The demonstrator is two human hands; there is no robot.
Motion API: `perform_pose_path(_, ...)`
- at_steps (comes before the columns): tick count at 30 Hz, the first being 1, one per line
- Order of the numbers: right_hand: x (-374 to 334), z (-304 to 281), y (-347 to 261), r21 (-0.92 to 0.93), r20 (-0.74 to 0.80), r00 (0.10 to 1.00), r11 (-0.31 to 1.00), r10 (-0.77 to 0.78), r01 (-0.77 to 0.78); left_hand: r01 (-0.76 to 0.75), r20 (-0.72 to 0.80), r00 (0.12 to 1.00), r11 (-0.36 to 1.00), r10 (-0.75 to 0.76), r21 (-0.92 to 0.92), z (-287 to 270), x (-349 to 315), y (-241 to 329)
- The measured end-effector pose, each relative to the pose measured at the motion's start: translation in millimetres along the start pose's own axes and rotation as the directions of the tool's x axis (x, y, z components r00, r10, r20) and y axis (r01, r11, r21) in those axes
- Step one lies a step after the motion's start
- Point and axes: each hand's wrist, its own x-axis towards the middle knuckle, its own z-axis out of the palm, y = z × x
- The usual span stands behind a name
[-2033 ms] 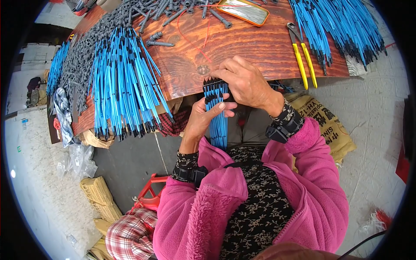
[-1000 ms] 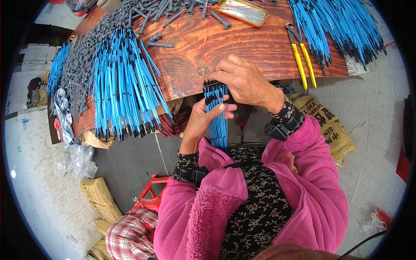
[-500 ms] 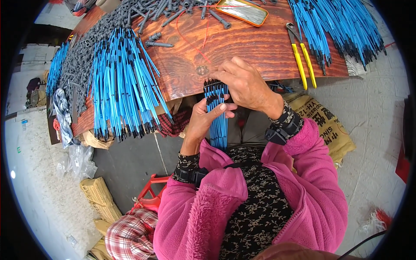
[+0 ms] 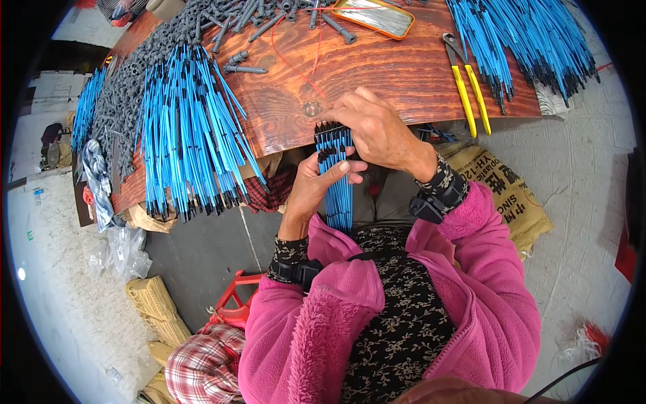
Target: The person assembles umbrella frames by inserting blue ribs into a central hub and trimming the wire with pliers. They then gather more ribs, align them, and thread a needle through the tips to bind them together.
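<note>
My left hand point(image 4: 321, 180) is closed around a bundle of thin blue rods with black tips point(image 4: 338, 202), held upright in front of the table's near edge. Its thumb lies across the front of the bundle, and the lower ends run down toward my lap. At the top, my right hand point(image 4: 382, 135) curls over the black tips with fingers pinched. A thin pale wire point(image 4: 331, 128) seems to cross just below the tips and run into those fingers; its far end is hidden by them.
On the wooden table point(image 4: 282, 114) are grey plastic anchors point(image 4: 188, 27), loose blue rods point(image 4: 195, 128) at left and more point(image 4: 531, 47) at right. Yellow-handled pliers point(image 4: 469, 94) and an orange tin of thin metal pieces point(image 4: 377, 19) lie there too. A red stool point(image 4: 234, 306) stands at lower left.
Both hands and the bundle stay nearly in place, with a slight shift of the view. The right fingers have moved very little over the tips.
</note>
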Motion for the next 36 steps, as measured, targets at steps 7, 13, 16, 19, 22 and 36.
perform_pose_path(7, 2, 2, 4, 0.114, -0.016, 0.999, 0.993, -0.03, 0.032, 0.012, -0.004, 1.0, 1.0, -0.012, -0.009, 0, 0, 2)
perform_pose_path(13, -2, 6, 4, 0.093, -0.019, 1.0, 0.996, 0.001, 0.0, 0.014, 0.001, 1.0, 1.0, -0.014, -0.013, -2, -2, 3)
perform_pose_path(16, -3, 4, 1, 0.105, -0.012, 1.0, 0.994, 0.01, -0.009, 0.015, 0.0, 1.0, 1.0, -0.015, -0.012, -1, -2, 3)
perform_pose_path(19, -2, 4, -1, 0.105, -0.013, 1.0, 0.994, 0.014, -0.012, 0.016, 0.0, 1.0, 1.0, -0.016, -0.016, 0, -2, 4)
perform_pose_path(22, -2, 5, -2, 0.095, -0.021, 1.0, 0.995, 0.01, -0.008, 0.012, -0.011, 1.0, 1.0, -0.012, 0.0, -2, -1, 3)
perform_pose_path(36, -4, 3, -11, 0.107, -0.006, 0.999, 0.993, 0.043, -0.042, 0.006, -0.032, 0.999, 1.0, -0.007, -0.005, -2, -4, -1)
